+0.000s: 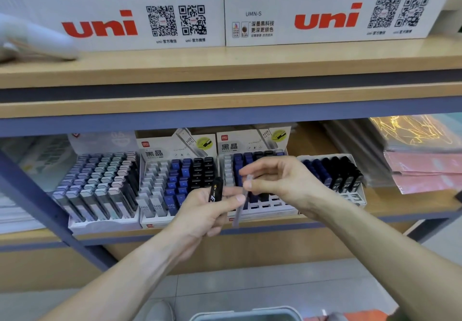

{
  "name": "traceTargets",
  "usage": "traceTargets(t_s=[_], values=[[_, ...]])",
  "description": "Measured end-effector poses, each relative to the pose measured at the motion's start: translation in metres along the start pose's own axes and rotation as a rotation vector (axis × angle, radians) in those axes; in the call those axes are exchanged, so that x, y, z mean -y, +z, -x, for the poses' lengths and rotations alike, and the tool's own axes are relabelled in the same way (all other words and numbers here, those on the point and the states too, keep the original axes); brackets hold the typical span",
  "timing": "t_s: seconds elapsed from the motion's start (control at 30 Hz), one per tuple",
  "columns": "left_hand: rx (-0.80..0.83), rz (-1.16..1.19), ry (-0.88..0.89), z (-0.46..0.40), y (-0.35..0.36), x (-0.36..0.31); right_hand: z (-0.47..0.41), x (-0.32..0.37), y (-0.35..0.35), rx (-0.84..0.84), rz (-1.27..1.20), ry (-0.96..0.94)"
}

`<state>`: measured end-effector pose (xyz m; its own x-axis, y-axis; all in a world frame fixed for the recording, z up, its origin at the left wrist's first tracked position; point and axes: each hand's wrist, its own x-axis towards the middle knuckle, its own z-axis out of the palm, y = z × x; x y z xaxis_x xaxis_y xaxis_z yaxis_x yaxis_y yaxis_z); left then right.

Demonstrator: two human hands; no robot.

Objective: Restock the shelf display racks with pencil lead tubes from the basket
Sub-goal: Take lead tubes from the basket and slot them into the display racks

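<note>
1. Head view: four display racks sit side by side on the lower shelf [400, 208]; the pastel rack [100, 188] is full; the second rack [172, 183] holds grey, blue and black tubes; the third rack [252, 195] and the right rack [332, 173] show empty front slots.
2. My left hand [202, 213] grips a black lead tube [216, 190], standing nearly upright; my right hand [277, 180] pinches a grey lead tube [241, 203], long axis near vertical, tilted slightly, in front of the third rack.
3. The basket [246, 314] rim shows at the bottom edge; open floor lies below the shelf lip.
</note>
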<state>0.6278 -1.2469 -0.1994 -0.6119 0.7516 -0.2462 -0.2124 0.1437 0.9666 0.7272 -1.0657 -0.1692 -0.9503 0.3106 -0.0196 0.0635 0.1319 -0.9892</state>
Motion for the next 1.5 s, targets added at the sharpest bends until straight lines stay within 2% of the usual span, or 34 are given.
traceTargets(t_s=[0.1,0.23,0.33,0.4,0.57,0.83,1.0,1.07,1.13,1.2,1.27,1.5], values=[[-0.129,-0.081,0.039,-0.003,-0.001,0.001,-0.006,-0.006,0.004,-0.159,0.061,-0.067],[-0.240,-0.112,0.027,-0.008,-0.003,0.002,-0.015,-0.009,0.005,-0.100,0.178,-0.158],[-0.286,-0.055,0.022,-0.009,-0.006,-0.001,-0.019,-0.017,0.010,-0.194,0.372,-0.248],[-0.277,0.038,0.002,-0.009,-0.009,-0.003,-0.021,-0.022,0.015,-0.218,0.463,-0.291],[-0.191,0.257,-0.028,-0.001,-0.010,-0.002,-0.026,-0.035,0.026,-0.157,0.661,-0.392],[-0.199,0.336,-0.078,0.004,-0.010,-0.002,-0.028,-0.040,0.032,-0.151,0.741,-0.396],[-0.135,0.314,-0.044,0.012,-0.009,-0.007,-0.029,-0.048,0.033,-0.173,0.948,-0.435],[-0.109,0.305,-0.042,0.015,-0.006,-0.008,-0.027,-0.041,0.032,-0.243,0.915,-0.438],[-0.084,0.281,-0.037,0.017,-0.003,-0.008,-0.021,-0.027,0.031,-0.332,0.721,-0.367],[-0.059,0.270,-0.033,0.017,0.003,-0.007,-0.011,-0.013,0.029,-0.292,0.422,-0.200],[-0.024,0.273,-0.036,0.016,0.010,-0.004,-0.001,-0.007,0.027,-0.230,0.234,-0.059],[0.127,0.400,-0.108,0.004,0.048,-0.007,0.024,-0.003,-0.014,-0.327,0.033,0.177]])
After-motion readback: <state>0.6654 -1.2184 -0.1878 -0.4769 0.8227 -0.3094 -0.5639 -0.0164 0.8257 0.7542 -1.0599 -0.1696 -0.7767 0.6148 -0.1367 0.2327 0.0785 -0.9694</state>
